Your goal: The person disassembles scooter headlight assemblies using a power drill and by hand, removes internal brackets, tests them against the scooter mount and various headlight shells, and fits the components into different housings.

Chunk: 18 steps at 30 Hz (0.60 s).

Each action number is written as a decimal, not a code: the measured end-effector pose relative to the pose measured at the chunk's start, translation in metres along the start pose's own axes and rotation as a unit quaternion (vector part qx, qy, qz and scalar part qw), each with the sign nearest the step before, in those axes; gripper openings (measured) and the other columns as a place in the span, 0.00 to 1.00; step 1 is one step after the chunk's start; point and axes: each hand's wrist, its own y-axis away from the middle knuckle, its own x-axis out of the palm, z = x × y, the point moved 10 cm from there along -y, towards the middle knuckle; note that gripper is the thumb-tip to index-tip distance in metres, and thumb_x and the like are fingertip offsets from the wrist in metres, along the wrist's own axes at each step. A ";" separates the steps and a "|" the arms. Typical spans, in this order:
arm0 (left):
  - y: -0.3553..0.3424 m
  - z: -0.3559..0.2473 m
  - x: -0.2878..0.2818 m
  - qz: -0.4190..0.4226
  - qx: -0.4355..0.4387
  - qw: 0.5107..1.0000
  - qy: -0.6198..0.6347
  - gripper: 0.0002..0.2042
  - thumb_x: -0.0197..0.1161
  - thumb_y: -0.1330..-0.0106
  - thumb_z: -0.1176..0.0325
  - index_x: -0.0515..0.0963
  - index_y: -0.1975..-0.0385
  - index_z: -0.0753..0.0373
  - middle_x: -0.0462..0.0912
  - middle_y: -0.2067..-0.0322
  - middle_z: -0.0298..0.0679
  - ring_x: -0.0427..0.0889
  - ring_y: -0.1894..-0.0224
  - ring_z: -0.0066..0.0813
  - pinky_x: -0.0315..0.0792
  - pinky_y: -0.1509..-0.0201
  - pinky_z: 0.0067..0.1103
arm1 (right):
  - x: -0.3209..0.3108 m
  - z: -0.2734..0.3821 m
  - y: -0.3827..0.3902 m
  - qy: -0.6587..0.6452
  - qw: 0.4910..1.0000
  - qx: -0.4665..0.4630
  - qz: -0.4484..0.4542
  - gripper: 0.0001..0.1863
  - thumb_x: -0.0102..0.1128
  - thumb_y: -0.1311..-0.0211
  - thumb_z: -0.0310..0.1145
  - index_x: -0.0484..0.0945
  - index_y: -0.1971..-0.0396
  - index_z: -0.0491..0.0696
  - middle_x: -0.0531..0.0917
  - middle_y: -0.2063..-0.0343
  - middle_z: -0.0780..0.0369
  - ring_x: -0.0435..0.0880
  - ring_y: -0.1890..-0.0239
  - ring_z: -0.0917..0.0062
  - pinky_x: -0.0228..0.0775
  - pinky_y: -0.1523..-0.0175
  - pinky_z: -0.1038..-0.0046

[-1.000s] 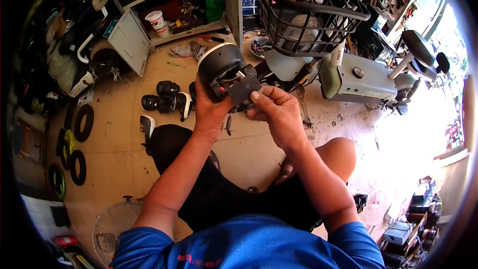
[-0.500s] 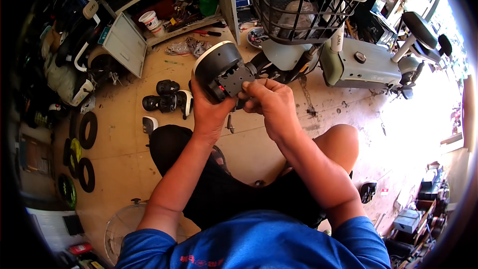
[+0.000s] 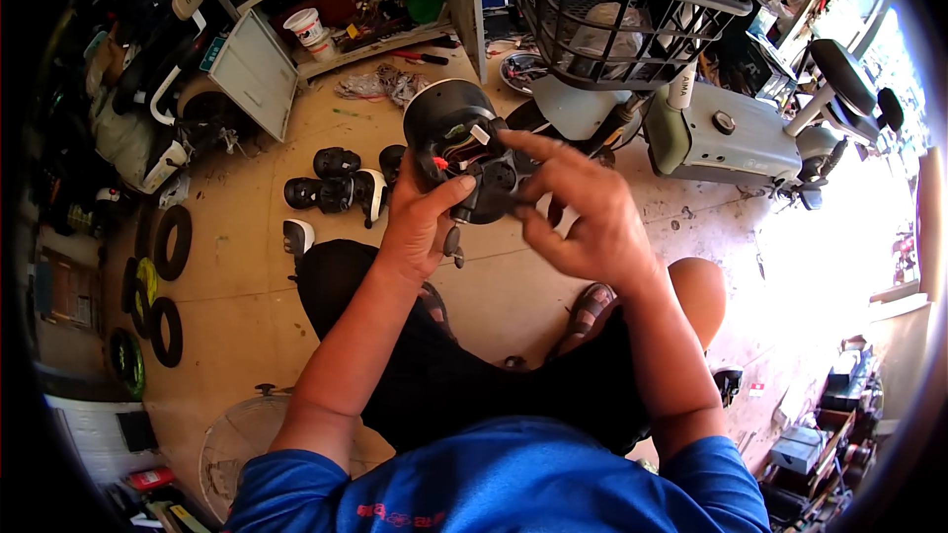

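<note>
My left hand is closed round a black rounded housing, held up in front of my knees. Its thumb lies on the lower edge. Through an opening in the housing show coloured wires, a red part and a small white connector. Below the opening is a dark round section. My right hand, partly blurred, is at the housing's right side with index finger and thumb apart. The index fingertip is close to the connector; whether it touches cannot be made out. Small dark pieces hang below the housing.
Black and white rounded parts lie on the floor at left, with tyres farther left. Ahead stand an open cabinet and a grey-green scooter with a black basket. A wire-guarded fan stands near my left elbow.
The housing has turned, so wires and the white connector show where a flat dark plate faced me. My right hand has moved right, and its pinched fingers have spread.
</note>
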 end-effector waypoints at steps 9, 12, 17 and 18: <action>0.008 -0.002 0.008 0.027 0.055 0.994 -0.088 0.41 0.67 0.39 0.83 0.57 0.24 0.60 0.75 0.38 0.43 0.76 0.35 0.33 0.75 0.34 0.28 | 0.029 -0.002 0.007 0.198 0.969 0.034 0.144 0.07 0.64 0.45 0.28 0.78 0.70 0.41 0.81 0.40 0.46 0.86 0.65 0.49 0.81 0.57 0.56; 0.008 0.002 0.009 0.033 0.018 0.997 -0.074 0.41 0.66 0.39 0.83 0.58 0.24 0.61 0.75 0.39 0.42 0.78 0.38 0.32 0.76 0.36 0.26 | 0.032 -0.003 0.009 0.169 0.978 -0.005 0.125 0.07 0.64 0.44 0.27 0.78 0.69 0.41 0.82 0.40 0.46 0.86 0.71 0.52 0.79 0.59 0.62; 0.010 0.017 0.000 0.025 -0.066 0.996 -0.047 0.32 0.65 0.34 0.74 0.64 0.28 0.63 0.78 0.43 0.41 0.80 0.42 0.31 0.77 0.39 0.27 | 0.046 -0.022 0.010 0.106 0.974 0.119 0.164 0.08 0.61 0.42 0.28 0.79 0.67 0.38 0.83 0.43 0.46 0.87 0.62 0.52 0.78 0.55 0.60; 0.009 0.020 -0.003 0.027 -0.065 0.996 -0.047 0.29 0.64 0.31 0.70 0.66 0.30 0.62 0.79 0.44 0.41 0.80 0.43 0.31 0.76 0.39 0.27 | 0.046 -0.024 0.010 0.103 0.974 0.121 0.164 0.08 0.61 0.42 0.28 0.79 0.67 0.38 0.83 0.43 0.46 0.87 0.62 0.52 0.78 0.55 0.60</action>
